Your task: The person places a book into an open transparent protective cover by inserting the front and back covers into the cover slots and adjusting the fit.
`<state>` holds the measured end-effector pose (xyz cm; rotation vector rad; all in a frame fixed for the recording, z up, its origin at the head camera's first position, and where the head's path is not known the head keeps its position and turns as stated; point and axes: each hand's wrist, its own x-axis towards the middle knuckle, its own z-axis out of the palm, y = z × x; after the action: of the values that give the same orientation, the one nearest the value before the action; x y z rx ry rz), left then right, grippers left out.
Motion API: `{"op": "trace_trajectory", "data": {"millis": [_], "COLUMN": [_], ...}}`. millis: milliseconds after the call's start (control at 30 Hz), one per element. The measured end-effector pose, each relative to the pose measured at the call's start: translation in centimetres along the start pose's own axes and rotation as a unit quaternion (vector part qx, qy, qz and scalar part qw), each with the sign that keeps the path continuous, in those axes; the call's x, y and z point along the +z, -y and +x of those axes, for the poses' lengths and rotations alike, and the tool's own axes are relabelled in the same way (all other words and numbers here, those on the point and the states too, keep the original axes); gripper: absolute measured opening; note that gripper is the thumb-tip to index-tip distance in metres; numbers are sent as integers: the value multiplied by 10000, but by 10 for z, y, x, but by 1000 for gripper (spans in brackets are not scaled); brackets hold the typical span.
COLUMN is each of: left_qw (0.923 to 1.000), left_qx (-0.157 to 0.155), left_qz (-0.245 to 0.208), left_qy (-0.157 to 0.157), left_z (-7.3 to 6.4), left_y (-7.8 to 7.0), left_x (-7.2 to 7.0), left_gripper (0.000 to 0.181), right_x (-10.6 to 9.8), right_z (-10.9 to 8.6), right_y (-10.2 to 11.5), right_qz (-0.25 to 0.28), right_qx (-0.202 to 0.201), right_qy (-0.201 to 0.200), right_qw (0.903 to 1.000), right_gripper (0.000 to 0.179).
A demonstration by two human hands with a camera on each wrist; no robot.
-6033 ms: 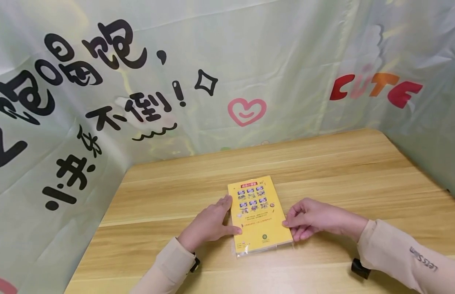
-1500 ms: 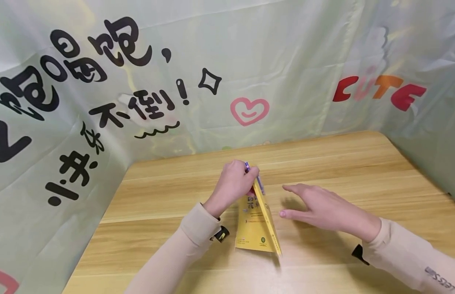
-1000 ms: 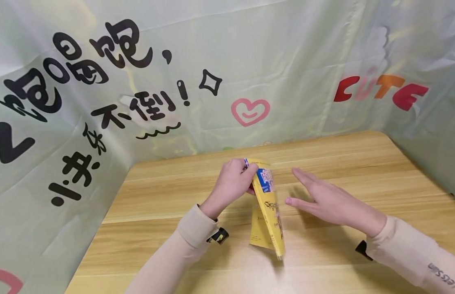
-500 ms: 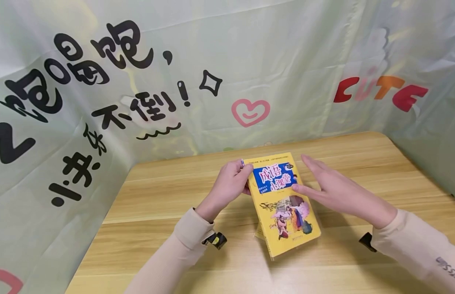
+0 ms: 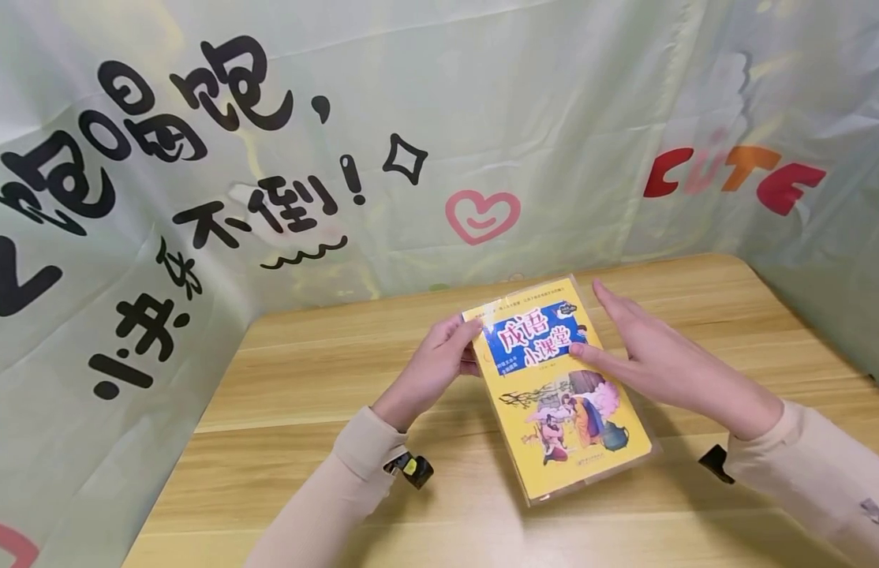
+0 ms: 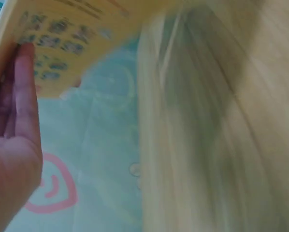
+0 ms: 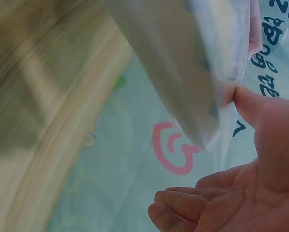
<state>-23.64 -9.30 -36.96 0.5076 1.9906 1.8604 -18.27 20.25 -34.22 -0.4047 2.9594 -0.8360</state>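
A yellow book (image 5: 553, 473) with a blue title panel and a picture of people faces up in the head view, tilted, in a clear plastic cover. My left hand (image 5: 434, 361) grips its upper left edge, thumb in front and fingers behind; the left wrist view shows those fingers against the printed back cover (image 6: 93, 36). My right hand (image 5: 670, 359) is at the upper right edge, its thumb on the front and its fingers extended past the edge. In the right wrist view that thumb touches the clear plastic cover (image 7: 226, 58), and the fingers stand apart from it.
Beneath the hands is a wooden table (image 5: 290, 442). A pale fabric backdrop (image 5: 553, 142) with black lettering, a pink heart and the word CUTE encloses its back and sides. Black straps (image 5: 414, 469) hang at both wrists.
The book has been lifted from lying back side up and turned over, its front now showing. The left hand has shifted to its upper left edge; the right thumb has come onto the front.
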Motion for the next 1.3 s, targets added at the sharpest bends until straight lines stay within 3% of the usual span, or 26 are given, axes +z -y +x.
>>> {"op": "trace_trajectory", "data": {"millis": [100,200,367,567,800,1067,1300], "left_qw": [9996,9993,9942,9771,9657,9490,9367], "left_qx": [-112,-341,-785,-1141,-1565,-1778,-2142], "left_qz": [-234,-110,740,1770,2056,2599,2768], "left_qy": [133,146,41,-302,-272,149,93], "left_z": [-1,0,1,-1,-3,0,0], "left_y": [5,14,32,47,52,50,51], "left_x": [-1,-3,-11,-22,-28,-30,-27], "left_gripper": [42,41,40,35,34,38,35], "right_x": [-1,1,11,22,27,31,35], "right_z": [-2,-3,-2,-2,-3,-3,3], "right_y": [2,2,-1,-2,-3,-10,-12], "right_qz": [1,-55,-237,-357,-281,-258,-328], "right_qx": [-43,-121,-172,-228,-246,-158,-230], "right_qy": [-39,-79,-29,76,276,457,486], "right_qw": [10000,9999,9996,9991,9989,9985,9980], "right_gripper": [114,113,110,107,107,107,104]}}
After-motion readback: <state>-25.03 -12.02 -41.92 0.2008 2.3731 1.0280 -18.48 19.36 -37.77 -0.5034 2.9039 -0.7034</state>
